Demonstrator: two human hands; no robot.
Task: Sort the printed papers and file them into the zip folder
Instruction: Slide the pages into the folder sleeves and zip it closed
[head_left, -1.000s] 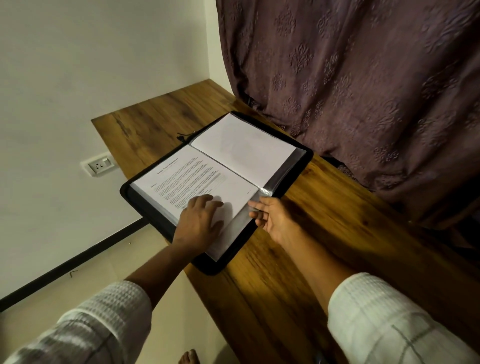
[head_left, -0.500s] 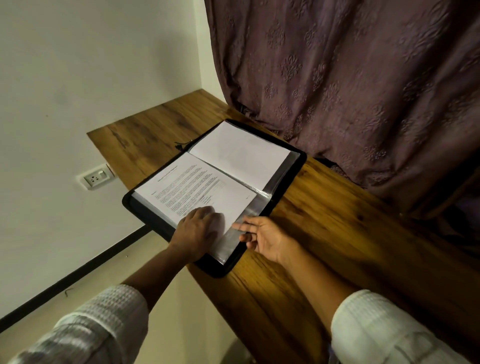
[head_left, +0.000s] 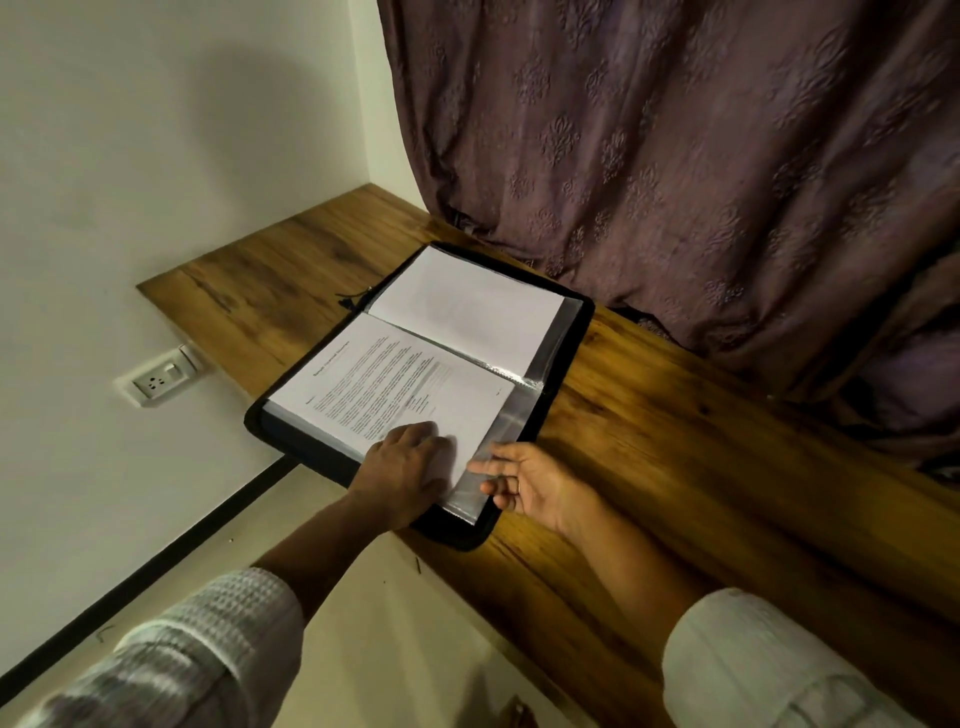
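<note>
On the brown wooden desk (head_left: 675, 441) the black zip folder (head_left: 584, 322) lies open; my left hand (head_left: 402, 467) presses flat on the white printed sheet (head_left: 384, 379); my right hand (head_left: 535, 480), fingers nearly straight, props up the edge of the clear plastic sleeve (head_left: 506, 421), nearer the corner than a second ago; I judge this sheet is mid-filing, so next I smooth it fully home.

Left hand (head_left: 402, 465) palm down, fingers flat; right hand (head_left: 535, 480) palm inward, fingers loosely extended.

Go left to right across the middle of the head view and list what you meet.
wall socket → left hand → right hand
</note>
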